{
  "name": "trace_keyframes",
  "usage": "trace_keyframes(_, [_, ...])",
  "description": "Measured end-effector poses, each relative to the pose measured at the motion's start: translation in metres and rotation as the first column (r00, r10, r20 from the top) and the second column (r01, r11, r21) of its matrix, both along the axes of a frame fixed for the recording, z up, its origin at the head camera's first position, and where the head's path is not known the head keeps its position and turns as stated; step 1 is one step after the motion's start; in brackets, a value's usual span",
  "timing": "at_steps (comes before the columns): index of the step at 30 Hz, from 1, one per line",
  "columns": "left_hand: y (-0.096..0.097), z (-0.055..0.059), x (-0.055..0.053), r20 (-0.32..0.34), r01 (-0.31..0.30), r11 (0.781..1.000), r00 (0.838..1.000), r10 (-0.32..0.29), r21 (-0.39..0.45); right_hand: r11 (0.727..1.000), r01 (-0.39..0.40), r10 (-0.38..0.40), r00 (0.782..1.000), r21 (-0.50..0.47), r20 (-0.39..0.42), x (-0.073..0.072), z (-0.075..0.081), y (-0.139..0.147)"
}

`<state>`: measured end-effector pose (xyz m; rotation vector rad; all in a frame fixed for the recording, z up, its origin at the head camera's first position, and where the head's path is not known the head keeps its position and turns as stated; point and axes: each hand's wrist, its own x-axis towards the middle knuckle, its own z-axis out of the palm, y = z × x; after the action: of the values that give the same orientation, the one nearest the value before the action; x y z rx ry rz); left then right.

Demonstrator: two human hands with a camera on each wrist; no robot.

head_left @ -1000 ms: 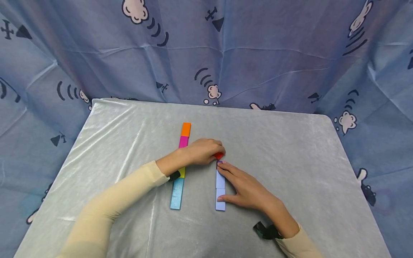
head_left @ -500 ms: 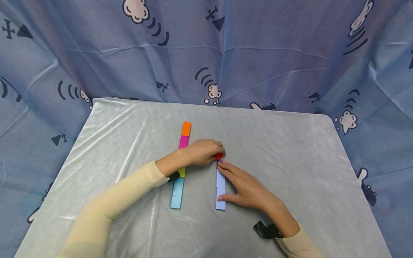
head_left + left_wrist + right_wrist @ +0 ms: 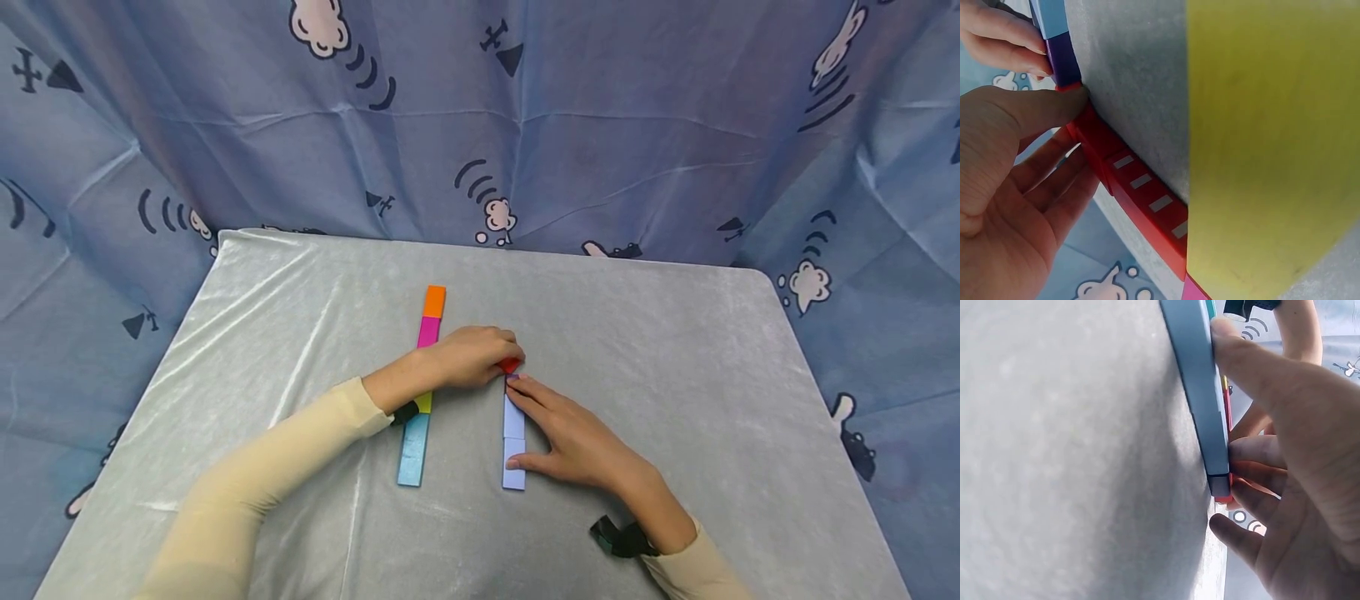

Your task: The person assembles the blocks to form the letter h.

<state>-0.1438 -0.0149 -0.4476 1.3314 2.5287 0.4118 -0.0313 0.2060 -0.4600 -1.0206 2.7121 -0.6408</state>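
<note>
My left hand (image 3: 471, 356) pinches a red block (image 3: 510, 365) between thumb and fingers, at the far end of the right-hand row. In the left wrist view this red block (image 3: 1094, 134) meets a dark purple block (image 3: 1063, 59). Two periwinkle blocks (image 3: 513, 414) continue the row towards me. My right hand (image 3: 577, 433) rests along the row's right side, its fingertips near the purple block and its thumb touching the nearest periwinkle block. From the right wrist view, its fingers look extended and spread beside the light blue edge (image 3: 1200, 394).
My left forearm crosses a second row, with orange (image 3: 435, 302), pink (image 3: 429, 332), yellow (image 3: 424, 403) and light blue (image 3: 412, 450) pieces. A red white-striped block (image 3: 1150, 206) shows beside the yellow one in the left wrist view. Grey cloth (image 3: 637, 350) covers the table; a patterned blue curtain (image 3: 615, 125) surrounds it.
</note>
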Motion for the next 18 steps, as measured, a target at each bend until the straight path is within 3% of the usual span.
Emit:
trace_keyframes(12, [-0.005,-0.001,0.001,0.016,0.001,1.000,1.000,-0.002,0.028,0.998,0.046,-0.045,0.999,-0.043,0.029,-0.003,0.002,0.002])
trace_keyframes(18, [-0.015,0.001,0.004,0.022,-0.042,0.997,0.999,0.041,0.063,0.990,0.087,-0.091,0.995,-0.110,-0.028,-0.008,0.003,0.008])
